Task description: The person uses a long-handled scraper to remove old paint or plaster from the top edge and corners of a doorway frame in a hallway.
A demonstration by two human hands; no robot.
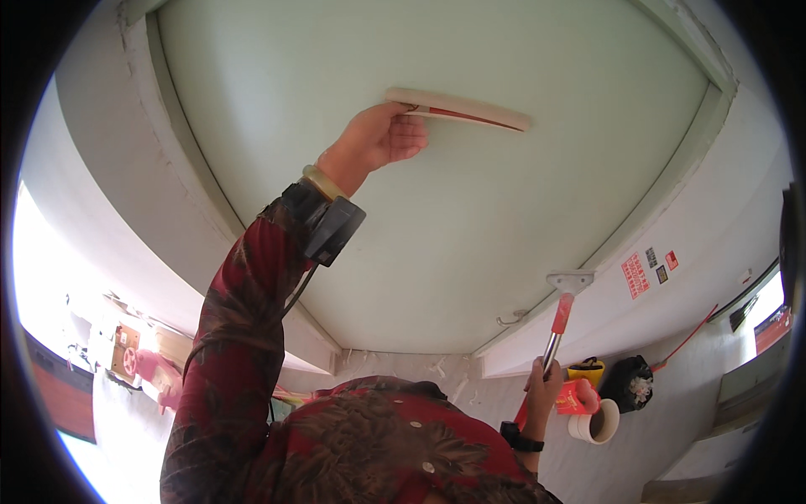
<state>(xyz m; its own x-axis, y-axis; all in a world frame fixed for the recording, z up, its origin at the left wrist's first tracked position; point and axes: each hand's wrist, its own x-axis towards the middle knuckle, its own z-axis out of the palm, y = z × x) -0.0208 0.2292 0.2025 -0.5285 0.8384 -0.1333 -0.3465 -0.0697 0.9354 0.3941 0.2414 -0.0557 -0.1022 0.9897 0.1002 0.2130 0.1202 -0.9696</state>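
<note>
My left hand (391, 135) is raised in front of the pale green door (453, 220), its thumb and fingers pinching the left end of a long, narrow strip (466, 108). The strip is pale beige with a thin red streak along its lower edge; it lies against or very near the door's surface, which of the two I cannot tell. Lower right, my right hand (544, 381) is closed around the red and metal handle of a scraper (554, 346). The scraper's wide flat head points up, beside the right door frame.
Stickers (636, 275) mark the wall at right. A door handle (511, 318) sits low on the door. Below right are a white bucket (593, 428), a red bag (570, 400), a black rubbish bag (623, 378) and a red-handled tool (686, 340). Scraps lie near the doorway; a pink toy (157, 378) stands left.
</note>
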